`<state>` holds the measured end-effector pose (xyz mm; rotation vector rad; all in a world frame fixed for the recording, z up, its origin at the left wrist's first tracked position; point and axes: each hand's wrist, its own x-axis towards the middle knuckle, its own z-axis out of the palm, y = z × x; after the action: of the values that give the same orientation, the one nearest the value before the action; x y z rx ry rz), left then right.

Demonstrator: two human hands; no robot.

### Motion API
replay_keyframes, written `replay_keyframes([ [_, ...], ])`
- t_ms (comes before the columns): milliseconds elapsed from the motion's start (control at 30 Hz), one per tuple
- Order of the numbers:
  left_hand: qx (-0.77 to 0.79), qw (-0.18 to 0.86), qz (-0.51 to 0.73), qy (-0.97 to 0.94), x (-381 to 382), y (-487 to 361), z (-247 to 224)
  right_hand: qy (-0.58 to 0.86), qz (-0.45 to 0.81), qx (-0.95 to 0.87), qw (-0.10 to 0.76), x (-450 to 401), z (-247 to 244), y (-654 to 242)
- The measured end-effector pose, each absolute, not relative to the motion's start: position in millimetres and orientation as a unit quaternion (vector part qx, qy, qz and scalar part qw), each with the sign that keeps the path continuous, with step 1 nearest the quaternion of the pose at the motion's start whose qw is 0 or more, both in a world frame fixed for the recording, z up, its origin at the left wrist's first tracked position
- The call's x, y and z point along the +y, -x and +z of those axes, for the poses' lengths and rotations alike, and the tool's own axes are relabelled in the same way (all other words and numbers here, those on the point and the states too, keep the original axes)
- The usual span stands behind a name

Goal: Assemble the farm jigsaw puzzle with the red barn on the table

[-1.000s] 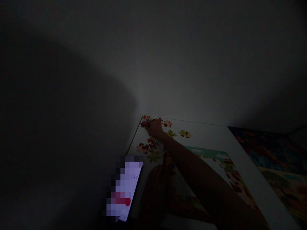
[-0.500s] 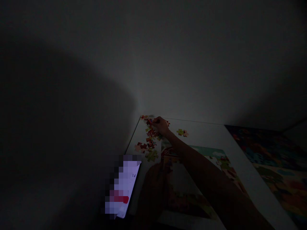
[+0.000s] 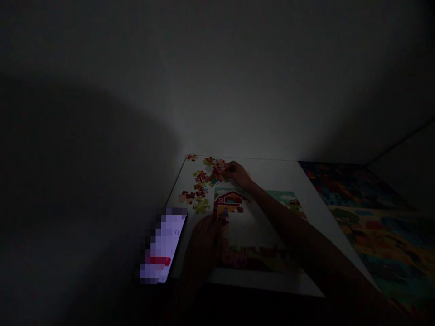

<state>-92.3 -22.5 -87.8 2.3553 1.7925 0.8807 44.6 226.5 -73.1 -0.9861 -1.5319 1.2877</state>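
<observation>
The left hand [image 3: 205, 233] is laid palm down at the part-built puzzle's [image 3: 233, 199] left edge, fingers loosely extended. Beyond the puzzle's top edge, a red piece [image 3: 220, 170] is pinched at the fingertips of the right hand [image 3: 239, 174], its grip nearly closed, beside scattered loose pieces [image 3: 200, 177].

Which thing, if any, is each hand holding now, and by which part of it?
The right hand appears to pinch a puzzle piece by its right edge. The left hand lies at the left side of the puzzle, holding nothing visible.
</observation>
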Motion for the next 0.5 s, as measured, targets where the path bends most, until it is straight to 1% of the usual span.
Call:
replay_keyframes([
  [300, 0.589, 0.049, 0.290, -0.753, -22, 91, -83, 0.379, 0.554, -0.620, 0.407, 195, -67, -94],
  [500, 0.583, 0.048, 0.263, -0.767, -20, 98, -88, 0.377, 0.546, -0.640, 0.388, 181, -70, -115],
])
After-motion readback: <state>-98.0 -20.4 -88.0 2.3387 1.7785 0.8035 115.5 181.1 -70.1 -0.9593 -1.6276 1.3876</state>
